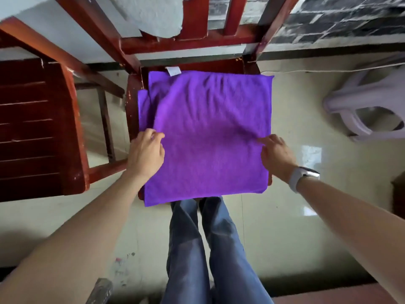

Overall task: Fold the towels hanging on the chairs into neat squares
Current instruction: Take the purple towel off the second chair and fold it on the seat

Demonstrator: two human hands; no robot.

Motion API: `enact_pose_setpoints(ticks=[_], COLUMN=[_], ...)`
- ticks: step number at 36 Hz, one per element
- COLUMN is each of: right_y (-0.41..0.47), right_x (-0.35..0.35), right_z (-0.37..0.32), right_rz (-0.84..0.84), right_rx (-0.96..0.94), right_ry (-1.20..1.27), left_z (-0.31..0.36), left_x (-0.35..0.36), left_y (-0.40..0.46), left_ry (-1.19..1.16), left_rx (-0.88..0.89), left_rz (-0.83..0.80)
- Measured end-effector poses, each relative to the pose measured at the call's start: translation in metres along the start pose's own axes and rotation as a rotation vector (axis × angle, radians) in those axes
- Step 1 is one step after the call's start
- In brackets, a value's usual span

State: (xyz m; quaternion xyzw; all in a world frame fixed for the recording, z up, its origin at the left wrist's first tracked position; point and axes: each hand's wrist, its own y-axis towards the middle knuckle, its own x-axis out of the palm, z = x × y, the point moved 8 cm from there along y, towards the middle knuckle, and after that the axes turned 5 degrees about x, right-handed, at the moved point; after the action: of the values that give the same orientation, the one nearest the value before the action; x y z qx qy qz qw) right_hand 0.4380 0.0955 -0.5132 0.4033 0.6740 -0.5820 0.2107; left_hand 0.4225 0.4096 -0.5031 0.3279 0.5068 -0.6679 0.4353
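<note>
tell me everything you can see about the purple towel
The purple towel looks like soft, fuzzy microfibre cloth. It lies spread flat over the red wooden chair seat, covering most of it, roughly square, with a second layer peeking out at its left edge and a small white tag at the far edge. The left hand grips its left edge, and the right hand pinches its right edge, raising wrinkles.

A plain room in a home, seen from above.
Two red-brown wooden chairs [131, 106] stand on a glossy pale tiled floor [295, 216] beside a white-painted wall [54, 27] with a dark skirting; a white plastic stool [363, 106] sits to the right, and a thin white cord [328, 70] runs along the floor.
</note>
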Motion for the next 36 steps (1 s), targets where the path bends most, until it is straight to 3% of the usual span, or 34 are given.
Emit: enact_pose_setpoints(ticks=[8,15,19,24,27,29,31,32,34,36], right_y=[0.087,0.137,0.15,0.149,0.144,0.138,0.128,0.122,0.1,0.069], right_x=[-0.05,-0.065,-0.07,-0.081,-0.082,-0.087,-0.089,-0.086,-0.067,-0.045], right_z=[-0.035,-0.033,-0.024,-0.021,-0.024,-0.029,-0.037,-0.04,-0.044,-0.037], right_rz=[0.231,0.21,0.212,0.262,0.23,0.217,0.143,0.039,-0.31,-0.703], right_rx=[-0.05,0.021,0.088,0.073,0.024,-0.009,-0.048,-0.063,-0.072,0.002], right_ry=[-0.011,0.021,-0.021,0.141,0.215,0.263,0.331,0.349,0.307,0.289], left_z=[-0.01,-0.029,-0.03,-0.031,-0.023,-0.023,-0.022,-0.019,-0.018,-0.025], left_x=[-0.022,-0.021,-0.032,-0.056,-0.067,-0.065,-0.047,-0.036,-0.02,-0.013], left_y=[0.103,0.142,0.149,0.142,0.129,0.119,0.105,0.092,0.061,0.037], left_ry=[0.002,0.018,0.043,-0.247,-0.421,-0.613,-0.891,-1.008,-1.02,-0.943], left_rx=[-0.004,-0.037,-0.03,-0.097,-0.068,-0.113,-0.189,-0.227,-0.273,-0.316], left_rz=[0.147,0.074,0.157,0.336,0.363,0.247,-0.08,-0.31,-0.729,-0.962])
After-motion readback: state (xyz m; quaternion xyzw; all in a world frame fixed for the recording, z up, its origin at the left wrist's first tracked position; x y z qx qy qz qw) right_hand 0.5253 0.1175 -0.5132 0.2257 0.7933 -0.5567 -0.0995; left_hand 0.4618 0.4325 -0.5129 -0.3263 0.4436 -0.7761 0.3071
